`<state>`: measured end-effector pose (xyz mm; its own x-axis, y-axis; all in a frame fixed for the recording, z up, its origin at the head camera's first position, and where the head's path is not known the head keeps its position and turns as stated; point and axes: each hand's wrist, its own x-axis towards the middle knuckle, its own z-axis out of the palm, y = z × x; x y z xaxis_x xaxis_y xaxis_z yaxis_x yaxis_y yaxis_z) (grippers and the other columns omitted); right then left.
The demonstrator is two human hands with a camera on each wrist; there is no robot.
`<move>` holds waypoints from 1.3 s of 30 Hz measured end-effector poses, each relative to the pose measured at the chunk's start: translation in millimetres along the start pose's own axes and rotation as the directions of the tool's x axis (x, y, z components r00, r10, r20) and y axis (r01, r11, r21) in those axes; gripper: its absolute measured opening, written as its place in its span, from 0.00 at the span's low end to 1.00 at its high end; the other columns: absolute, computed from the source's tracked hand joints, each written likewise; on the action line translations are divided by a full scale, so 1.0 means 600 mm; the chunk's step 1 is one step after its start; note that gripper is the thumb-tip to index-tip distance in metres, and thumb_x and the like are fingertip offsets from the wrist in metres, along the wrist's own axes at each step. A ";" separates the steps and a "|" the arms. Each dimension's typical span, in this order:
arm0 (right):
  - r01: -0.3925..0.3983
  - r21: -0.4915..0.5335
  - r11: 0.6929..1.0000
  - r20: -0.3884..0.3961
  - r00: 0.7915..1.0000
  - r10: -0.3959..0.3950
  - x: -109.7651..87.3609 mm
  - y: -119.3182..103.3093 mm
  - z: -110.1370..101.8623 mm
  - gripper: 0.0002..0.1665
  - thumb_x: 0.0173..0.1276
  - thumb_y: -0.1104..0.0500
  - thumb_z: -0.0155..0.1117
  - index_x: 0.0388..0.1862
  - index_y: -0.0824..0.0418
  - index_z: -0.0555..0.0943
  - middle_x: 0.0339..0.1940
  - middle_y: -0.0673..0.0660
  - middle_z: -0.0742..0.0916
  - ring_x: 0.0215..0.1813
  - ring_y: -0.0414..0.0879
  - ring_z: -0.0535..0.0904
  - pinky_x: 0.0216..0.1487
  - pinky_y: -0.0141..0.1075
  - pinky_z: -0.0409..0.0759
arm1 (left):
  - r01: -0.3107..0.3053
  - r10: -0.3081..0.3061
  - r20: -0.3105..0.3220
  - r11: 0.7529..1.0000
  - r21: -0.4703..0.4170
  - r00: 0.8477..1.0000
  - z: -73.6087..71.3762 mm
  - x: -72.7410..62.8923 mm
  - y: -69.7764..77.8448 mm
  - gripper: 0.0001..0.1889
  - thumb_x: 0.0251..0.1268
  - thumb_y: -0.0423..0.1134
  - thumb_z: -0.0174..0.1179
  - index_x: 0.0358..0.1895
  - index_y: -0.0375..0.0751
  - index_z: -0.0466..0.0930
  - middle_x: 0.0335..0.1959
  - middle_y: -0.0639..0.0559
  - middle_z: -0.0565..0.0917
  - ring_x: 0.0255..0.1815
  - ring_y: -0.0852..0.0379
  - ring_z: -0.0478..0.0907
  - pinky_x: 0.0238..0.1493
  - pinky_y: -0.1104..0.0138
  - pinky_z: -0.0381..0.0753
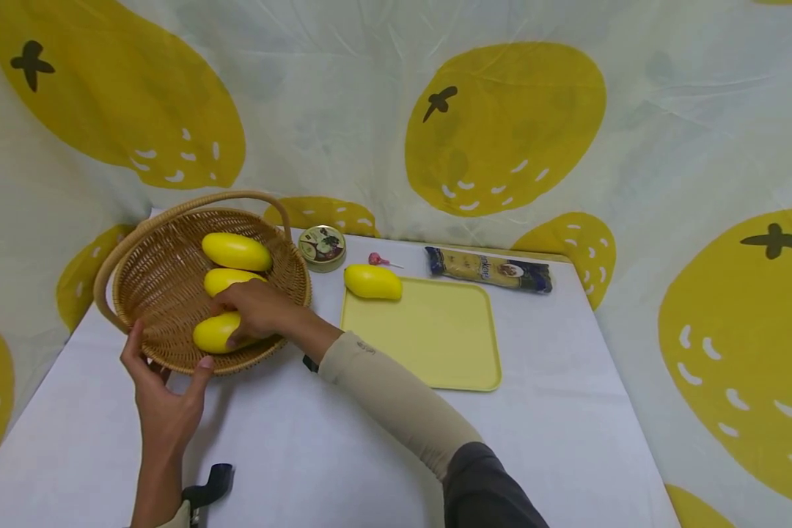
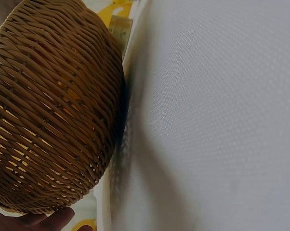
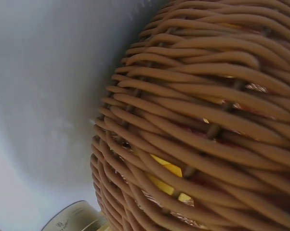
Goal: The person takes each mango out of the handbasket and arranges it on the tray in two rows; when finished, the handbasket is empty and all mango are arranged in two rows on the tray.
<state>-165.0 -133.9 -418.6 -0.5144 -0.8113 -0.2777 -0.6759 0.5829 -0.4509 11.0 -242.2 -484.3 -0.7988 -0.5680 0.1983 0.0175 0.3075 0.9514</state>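
Grasping, with the left hand, the near left rim of a round brown wicker basket with an arched handle, thumb and fingers spread apart along the edge. Reaching inside it with the right hand, thumb and fingers closed around the nearest of three smooth yellow mango-shaped fruits. Just beyond those fingers, a second yellow fruit, partly hidden by the hand; past that, a third yellow fruit, fully in sight near the far wall. All three inside the basket, towards its right side.

Beneath everything, a bench covered in white cloth, with the basket on its left part. To the right of the basket, a pale yellow rectangular tray with rounded corners, bearing a fourth yellow fruit at its far left corner. Just beyond that fruit, a pink lollipop on a white stick. Just beside the basket's far right rim, a flat round tin with a pictured lid. Past the tray's far right corner, a long dark blue and yellow packet. Behind, a whitish hanging cloth printed with large yellow fruit.
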 end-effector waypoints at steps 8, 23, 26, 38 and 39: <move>0.031 0.110 0.993 -0.057 0.998 -0.025 -0.021 -0.002 -0.012 0.36 0.59 0.44 0.83 0.68 0.41 0.83 0.64 0.40 0.87 0.67 0.34 0.78 0.68 0.24 0.72 | 0.007 -0.007 -0.004 1.000 0.015 1.000 0.000 0.001 0.000 0.54 0.62 0.36 0.70 0.86 0.61 0.45 0.86 0.56 0.53 0.85 0.46 0.58 0.86 0.55 0.58; 0.215 0.342 0.915 -0.266 0.956 -0.125 -0.092 0.007 -0.051 0.36 0.61 0.50 0.84 0.68 0.49 0.84 0.62 0.43 0.88 0.59 0.31 0.78 0.61 0.18 0.73 | -0.032 0.032 0.009 0.999 -0.024 0.999 0.000 0.001 -0.002 0.54 0.62 0.33 0.70 0.86 0.58 0.45 0.86 0.53 0.53 0.84 0.44 0.58 0.87 0.53 0.57; 0.247 0.330 0.911 -0.320 0.937 -0.138 -0.110 0.013 -0.058 0.36 0.61 0.49 0.84 0.68 0.49 0.84 0.63 0.44 0.88 0.59 0.31 0.78 0.62 0.20 0.75 | -0.034 0.034 0.006 0.999 -0.024 0.999 0.001 0.000 -0.002 0.54 0.62 0.33 0.70 0.86 0.58 0.44 0.86 0.52 0.53 0.85 0.43 0.57 0.87 0.52 0.56; 0.293 0.381 0.877 -0.503 0.862 -0.069 -0.185 0.066 -0.079 0.36 0.59 0.50 0.85 0.67 0.48 0.85 0.61 0.45 0.88 0.60 0.35 0.79 0.59 0.26 0.80 | -0.016 0.016 -0.002 1.000 -0.008 1.000 0.002 0.000 0.000 0.54 0.63 0.33 0.70 0.86 0.59 0.45 0.87 0.54 0.52 0.86 0.43 0.56 0.88 0.53 0.54; 0.291 0.386 0.876 -0.514 0.856 -0.058 -0.191 0.071 -0.081 0.36 0.59 0.50 0.85 0.67 0.49 0.85 0.61 0.46 0.88 0.59 0.36 0.79 0.59 0.28 0.81 | -0.016 0.016 -0.004 1.000 -0.008 1.000 0.002 0.000 0.000 0.54 0.63 0.33 0.70 0.86 0.59 0.45 0.87 0.54 0.52 0.85 0.43 0.56 0.88 0.53 0.54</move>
<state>-160.3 -13.8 -364.9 -0.6720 -0.7056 0.2245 -0.5381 0.2571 -0.8027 10.2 -241.4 -484.6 -0.7961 -0.5659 0.2143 0.0349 0.3107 0.9499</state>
